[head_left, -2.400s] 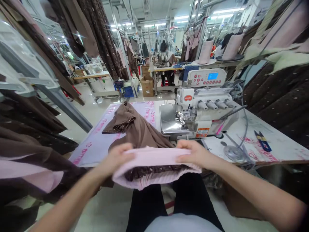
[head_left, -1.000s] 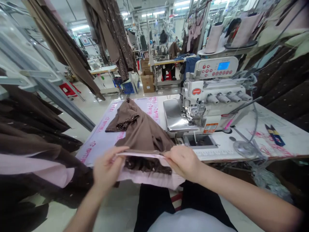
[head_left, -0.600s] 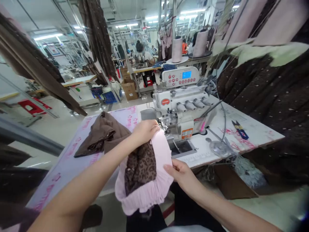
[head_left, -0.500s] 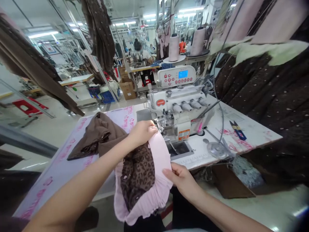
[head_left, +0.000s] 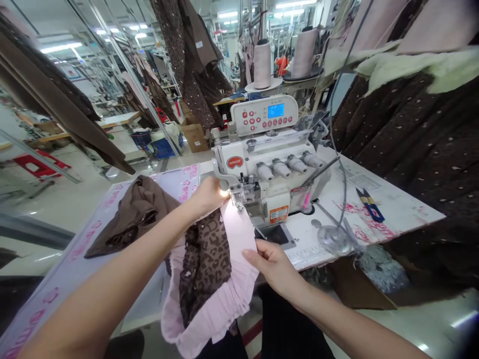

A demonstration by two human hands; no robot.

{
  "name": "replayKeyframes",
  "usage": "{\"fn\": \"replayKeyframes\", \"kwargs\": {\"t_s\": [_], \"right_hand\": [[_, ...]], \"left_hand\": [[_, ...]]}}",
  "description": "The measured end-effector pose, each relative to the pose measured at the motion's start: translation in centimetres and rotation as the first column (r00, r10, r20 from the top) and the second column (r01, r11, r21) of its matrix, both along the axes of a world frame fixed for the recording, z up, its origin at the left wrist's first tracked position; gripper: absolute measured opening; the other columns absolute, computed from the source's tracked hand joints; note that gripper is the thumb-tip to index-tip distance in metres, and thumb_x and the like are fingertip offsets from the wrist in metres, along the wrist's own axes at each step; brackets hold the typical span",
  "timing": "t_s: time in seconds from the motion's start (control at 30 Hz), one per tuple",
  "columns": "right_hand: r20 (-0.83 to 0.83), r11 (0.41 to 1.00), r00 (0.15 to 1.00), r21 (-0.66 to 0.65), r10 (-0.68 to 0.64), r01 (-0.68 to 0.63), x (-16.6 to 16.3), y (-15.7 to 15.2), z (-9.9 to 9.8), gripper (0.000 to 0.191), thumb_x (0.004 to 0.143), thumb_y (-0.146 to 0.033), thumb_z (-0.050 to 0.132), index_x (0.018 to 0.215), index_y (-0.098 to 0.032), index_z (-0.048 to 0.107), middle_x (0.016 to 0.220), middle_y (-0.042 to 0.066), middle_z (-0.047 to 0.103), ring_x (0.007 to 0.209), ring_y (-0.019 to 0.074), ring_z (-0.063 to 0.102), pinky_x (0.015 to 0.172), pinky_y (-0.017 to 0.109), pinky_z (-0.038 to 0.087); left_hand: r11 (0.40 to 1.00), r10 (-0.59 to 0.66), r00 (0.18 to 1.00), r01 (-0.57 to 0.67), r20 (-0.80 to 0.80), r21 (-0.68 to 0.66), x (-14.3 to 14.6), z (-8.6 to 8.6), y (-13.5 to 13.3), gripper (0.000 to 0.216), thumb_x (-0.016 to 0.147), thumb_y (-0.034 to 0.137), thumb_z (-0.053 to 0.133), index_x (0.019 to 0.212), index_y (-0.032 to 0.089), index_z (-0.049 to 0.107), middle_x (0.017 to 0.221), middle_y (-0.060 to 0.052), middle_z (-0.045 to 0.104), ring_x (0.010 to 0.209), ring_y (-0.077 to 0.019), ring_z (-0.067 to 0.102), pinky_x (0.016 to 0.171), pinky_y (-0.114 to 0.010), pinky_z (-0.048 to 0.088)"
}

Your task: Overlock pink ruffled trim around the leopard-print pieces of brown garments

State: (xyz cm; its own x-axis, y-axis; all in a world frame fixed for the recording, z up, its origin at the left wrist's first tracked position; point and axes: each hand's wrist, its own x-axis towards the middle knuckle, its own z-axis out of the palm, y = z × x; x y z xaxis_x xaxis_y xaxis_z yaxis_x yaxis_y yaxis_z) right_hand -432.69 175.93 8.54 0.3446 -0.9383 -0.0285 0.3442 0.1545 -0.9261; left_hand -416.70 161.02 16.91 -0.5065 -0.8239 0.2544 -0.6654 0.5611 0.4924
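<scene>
A pink gathered fabric band (head_left: 239, 237) edges a brown leopard-print piece (head_left: 211, 249), and both hang over the table's front edge. My left hand (head_left: 210, 195) is closed on the far end of the band, right beside the needle area of a white overlock sewing machine (head_left: 277, 169). Its fingertips are partly hidden in the glare of the machine's lamp. My right hand (head_left: 275, 264) pinches the band's outer edge lower down, thumb on top. Part of the band lies under the machine's presser foot (head_left: 238, 202). Brown cloth (head_left: 130, 214) lies bunched on the table to the left.
Thread snips (head_left: 369, 204) lie on the table's right side. Thread cones (head_left: 262, 65) stand behind the machine. Dark spotted garments (head_left: 419, 144) hang at the right, and more brown garments (head_left: 187, 55) hang at the back left. A cardboard box (head_left: 359, 284) sits below the table edge.
My left hand has brought the band's far end closer to the presser foot, and the lamp now shines on it. The view has shifted slightly; my right hand keeps its pinch.
</scene>
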Motion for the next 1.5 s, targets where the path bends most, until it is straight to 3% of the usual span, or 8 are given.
{"fn": "replayKeyframes", "kwargs": {"t_s": [0.33,0.47,0.57,0.7,1.0,1.17,1.3,1.5], "right_hand": [[-0.088,1.000,0.996,-0.019,0.006,-0.008,0.1,-0.9,0.6,0.025,0.076,-0.034,0.060,0.078,-0.009,0.059,0.068,0.001,0.052,0.062,0.0108,0.044,0.059,0.024,0.037],[-0.149,0.998,0.989,-0.059,-0.013,0.004,0.1,0.0,0.4,0.024,0.078,-0.033,0.056,0.075,-0.010,0.058,0.069,0.001,0.052,0.064,0.0117,0.044,0.061,0.025,0.037],[-0.165,0.996,0.986,-0.093,-0.026,0.011,0.1,0.4,0.3,0.023,0.079,-0.033,0.055,0.072,-0.011,0.057,0.067,0.000,0.049,0.063,0.0111,0.041,0.059,0.024,0.036],[-0.195,0.991,0.980,-0.136,-0.026,0.000,-0.1,-0.1,0.8,0.023,0.080,-0.033,0.053,0.072,-0.011,0.056,0.065,-0.001,0.045,0.061,0.0103,0.038,0.057,0.023,0.033],[-0.247,0.968,0.948,-0.197,-0.201,0.154,0.6,-2.2,1.2,0.034,0.079,-0.037,0.052,0.056,-0.015,0.041,0.052,-0.005,0.027,0.050,0.0067,0.024,0.046,0.021,0.019],[-0.190,0.969,0.954,-0.132,-0.232,0.209,1.0,-1.8,1.1,0.037,0.078,-0.040,0.054,0.054,-0.016,0.039,0.044,-0.007,0.031,0.042,0.0057,0.024,0.041,0.021,0.017],[-0.147,0.972,0.964,-0.117,-0.220,0.204,1.1,-1.7,1.3,0.039,0.076,-0.039,0.055,0.050,-0.016,0.038,0.041,-0.007,0.033,0.039,0.0050,0.025,0.039,0.021,0.017],[-0.135,0.973,0.966,-0.102,-0.221,0.208,0.7,-2.1,1.8,0.036,0.072,-0.040,0.059,0.052,-0.015,0.042,0.042,-0.007,0.036,0.038,0.0042,0.028,0.037,0.019,0.021]], "left_hand": [[0.998,0.005,1.000,-0.005,0.006,-0.060,0.0,0.2,-0.4,0.022,0.068,0.018,0.046,0.080,0.012,0.064,0.077,-0.003,0.065,0.076,-0.0176,0.056,0.076,-0.028,0.044],[0.912,0.304,0.931,-0.223,0.201,-0.345,-0.9,0.8,4.0,0.023,0.074,0.017,0.045,0.090,0.007,0.058,0.093,-0.015,0.059,0.090,-0.0261,0.053,0.080,-0.039,0.043],[0.855,0.328,0.900,-0.154,0.287,-0.495,-1.4,0.4,8.8,0.024,0.082,0.014,0.037,0.097,0.004,0.053,0.099,-0.018,0.054,0.100,-0.0278,0.046,0.089,-0.044,0.039],[0.914,0.161,0.903,0.016,0.399,-0.405,-1.3,-0.5,11.2,0.032,0.087,0.015,0.029,0.112,0.006,0.047,0.114,-0.015,0.049,0.114,-0.0261,0.037,0.101,-0.045,0.030],[0.972,0.114,0.940,-0.038,0.321,-0.232,-0.5,0.2,6.8,0.025,0.088,0.021,0.028,0.092,0.014,0.052,0.095,-0.008,0.051,0.102,-0.0232,0.045,0.096,-0.042,0.034],[0.924,0.250,0.967,-0.225,0.041,-0.310,-0.2,-0.5,11.3,0.026,0.085,0.025,0.038,0.106,0.014,0.048,0.109,-0.011,0.048,0.107,-0.0228,0.044,0.093,-0.038,0.037],[0.891,0.451,0.892,-0.450,-0.004,0.061,0.7,-2.3,16.8,0.028,0.081,0.039,0.048,0.097,0.016,0.049,0.079,-0.003,0.054,0.071,-0.0171,0.053,0.064,-0.028,0.044],[0.759,0.312,0.930,-0.122,-0.193,0.640,0.8,-3.2,19.7,0.028,0.080,0.044,0.047,0.081,0.016,0.054,0.073,0.000,0.058,0.065,-0.0144,0.052,0.059,-0.022,0.040]]}}
